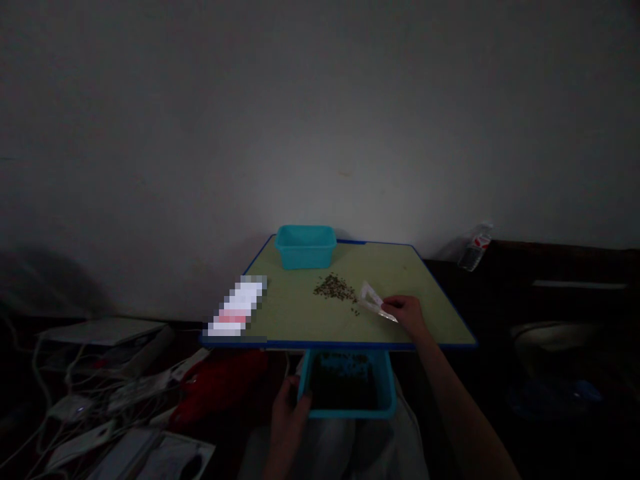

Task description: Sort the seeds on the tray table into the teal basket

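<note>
A small green table with a blue rim point(300, 319) stands against the wall. My right hand point(407, 313) rests on it, closed on a small clear plastic bag point(374, 301) held flat next to a pile of small dark seeds point(334, 287). My left hand point(289, 408) grips the left edge of a teal tub point(385, 400) held just below the table's front edge; dark seeds fill its bottom. A second, empty-looking teal tub point(305, 246) stands at the table's far side.
A blurred white and pink packet point(236, 309) lies at the table's left edge. Cables, white boxes and a red item point(220, 383) clutter the floor on the left. A plastic bottle point(476, 247) lies on dark furniture to the right.
</note>
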A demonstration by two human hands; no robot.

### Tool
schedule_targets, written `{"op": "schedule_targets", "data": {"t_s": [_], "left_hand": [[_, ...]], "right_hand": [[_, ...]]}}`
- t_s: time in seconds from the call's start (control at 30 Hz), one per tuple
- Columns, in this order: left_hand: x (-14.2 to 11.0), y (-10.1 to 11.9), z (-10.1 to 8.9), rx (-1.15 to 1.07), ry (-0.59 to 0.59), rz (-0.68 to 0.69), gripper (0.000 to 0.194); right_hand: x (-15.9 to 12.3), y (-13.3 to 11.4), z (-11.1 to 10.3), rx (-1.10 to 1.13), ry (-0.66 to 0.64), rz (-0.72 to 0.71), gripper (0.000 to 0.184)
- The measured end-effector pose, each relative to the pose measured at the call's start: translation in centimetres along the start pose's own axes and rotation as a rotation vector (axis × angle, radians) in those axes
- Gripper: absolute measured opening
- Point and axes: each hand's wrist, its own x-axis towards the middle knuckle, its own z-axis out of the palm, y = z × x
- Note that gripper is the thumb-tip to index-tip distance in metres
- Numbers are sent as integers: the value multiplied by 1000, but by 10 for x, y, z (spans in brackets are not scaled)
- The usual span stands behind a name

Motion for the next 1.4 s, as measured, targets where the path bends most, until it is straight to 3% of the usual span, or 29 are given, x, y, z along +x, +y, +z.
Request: {"op": "schedule_targets", "data": {"t_s": [0.23, 0.67, 1.0, 1.23, 1.4], "left_hand": [[0, -1, 0, -14, -7, 1, 20], [-1, -1, 0, -34, -18, 22, 20], [0, 4, 1, -8, -2, 3, 19], [2, -2, 0, -2, -1, 28, 19], [0, 6, 1, -12, -12, 27, 18]], "right_hand": [[-1, -4, 1, -25, -31, 2, 26], [-1, -6, -2, -52, 88, 3, 20], [-2, -7, 1, -36, 2, -13, 23], [-1, -7, -1, -52, 25, -17, 22], [-2, -8, -2, -58, 60, 0, 21]]}}
